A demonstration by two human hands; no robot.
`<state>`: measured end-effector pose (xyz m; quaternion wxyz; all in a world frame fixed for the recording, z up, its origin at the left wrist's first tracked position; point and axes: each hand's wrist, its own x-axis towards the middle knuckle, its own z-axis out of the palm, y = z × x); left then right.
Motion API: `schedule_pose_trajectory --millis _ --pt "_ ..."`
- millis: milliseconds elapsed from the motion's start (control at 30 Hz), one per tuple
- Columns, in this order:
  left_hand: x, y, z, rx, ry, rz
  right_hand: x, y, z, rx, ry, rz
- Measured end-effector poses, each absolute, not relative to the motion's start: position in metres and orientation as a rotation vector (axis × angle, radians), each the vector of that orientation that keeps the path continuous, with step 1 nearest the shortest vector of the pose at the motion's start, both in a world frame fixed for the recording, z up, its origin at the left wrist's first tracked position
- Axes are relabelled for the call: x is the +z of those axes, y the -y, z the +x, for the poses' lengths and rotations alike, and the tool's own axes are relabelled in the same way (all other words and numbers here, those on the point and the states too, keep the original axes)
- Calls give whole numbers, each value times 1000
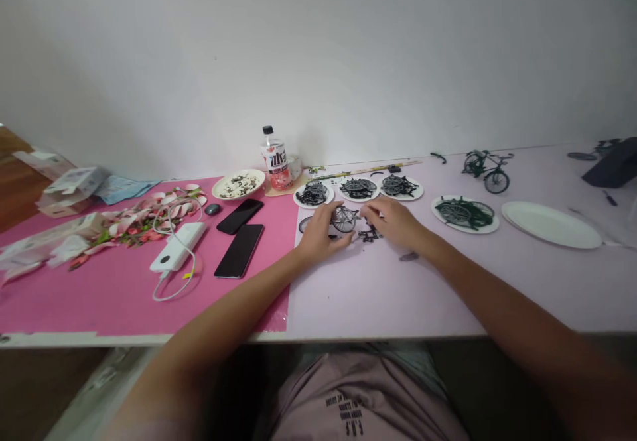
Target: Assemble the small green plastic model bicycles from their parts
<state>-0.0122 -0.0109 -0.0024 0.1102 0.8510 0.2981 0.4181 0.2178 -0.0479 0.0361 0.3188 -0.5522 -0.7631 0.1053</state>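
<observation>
While the left hand [320, 237] holds a wheel [344, 219] over the table [368, 302], apparently to steady it, the right hand [394, 221] curls beside it, any grip indiscernible, with plates [419, 193] of black parts [358, 188] set beyond, presumably for easy reach

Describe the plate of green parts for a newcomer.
Find the table's pale right part. Right of the right hand, a white plate sits in front of the standing bicycle. It holds green parts; three plates further left hold black ones.
</observation>
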Motion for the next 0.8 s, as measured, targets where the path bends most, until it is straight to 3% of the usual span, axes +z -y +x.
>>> schedule_pose_trajectory --millis 200,600,800 --pt "-1 10 -11 1191 -958 2465 22 25 244 -88 2077 -1562" --pt "-3 6 -11 1187 -973 2446 10 25 253 77 2178 -1815" --pt "-5 1 -11 1285 -1068 2376 26 33 247 -73 2132 -1918"
